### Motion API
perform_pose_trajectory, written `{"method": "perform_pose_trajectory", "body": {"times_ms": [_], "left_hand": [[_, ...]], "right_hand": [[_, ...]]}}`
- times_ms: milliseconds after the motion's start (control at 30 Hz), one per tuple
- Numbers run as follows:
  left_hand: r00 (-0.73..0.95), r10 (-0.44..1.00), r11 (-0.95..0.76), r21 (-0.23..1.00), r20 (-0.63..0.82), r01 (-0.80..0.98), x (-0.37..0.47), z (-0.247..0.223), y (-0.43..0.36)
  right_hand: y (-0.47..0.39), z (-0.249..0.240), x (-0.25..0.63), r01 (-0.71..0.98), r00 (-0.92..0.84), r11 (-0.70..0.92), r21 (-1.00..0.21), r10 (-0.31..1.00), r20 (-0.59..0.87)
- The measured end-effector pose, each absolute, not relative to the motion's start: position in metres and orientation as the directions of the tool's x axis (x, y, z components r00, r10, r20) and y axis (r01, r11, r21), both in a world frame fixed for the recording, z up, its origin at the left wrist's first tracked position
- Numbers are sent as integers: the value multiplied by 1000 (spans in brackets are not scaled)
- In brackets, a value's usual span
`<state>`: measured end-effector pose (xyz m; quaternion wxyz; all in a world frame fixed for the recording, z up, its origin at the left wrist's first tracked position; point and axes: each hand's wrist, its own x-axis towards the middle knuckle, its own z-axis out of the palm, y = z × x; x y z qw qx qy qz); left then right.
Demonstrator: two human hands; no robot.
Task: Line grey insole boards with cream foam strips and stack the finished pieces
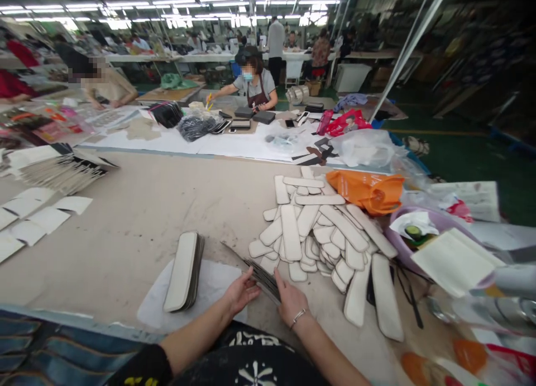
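Note:
Edge-on in front of me is a small stack of long, round-cornered flat strips with dark edges. One strip juts out of it toward the upper left. My right hand, wearing a bracelet, grips the stack's near right end. My left hand is at its left side, fingers slightly curled against it. Left of my hands, a neat stack of white-faced strips lies on a white sheet. To the right spreads a loose heap of similar white strips with dark rims.
An orange bag and a lilac basin border the heap on the right. White and black flat pieces lie at the far left. Across the table, a co-worker sits at a white-covered work surface with dark stacks and plastic bags.

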<state>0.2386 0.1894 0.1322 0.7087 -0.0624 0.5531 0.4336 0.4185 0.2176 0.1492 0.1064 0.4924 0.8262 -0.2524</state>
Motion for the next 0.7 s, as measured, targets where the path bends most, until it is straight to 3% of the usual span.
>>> {"method": "perform_pose_trajectory", "body": {"times_ms": [400,467,567,633,700], "left_hand": [[2,536,606,383,-844,-697,234,127,183],[-2,526,626,389,-850,-676,232,132,178],[33,596,648,457,-802,-609,232,144,172],[89,722,619,585,-686,-524,236,159,174],[149,848,517,733,-508,-441,244,179,180]], "right_hand": [[220,128,422,900,-424,284,-331,752,-505],[227,135,429,878,-417,208,-432,775,-474],[235,154,446,695,-449,85,-714,828,-338],[237,171,453,512,-449,56,-857,868,-211],[237,186,454,389,-401,74,-918,911,-96]]}}
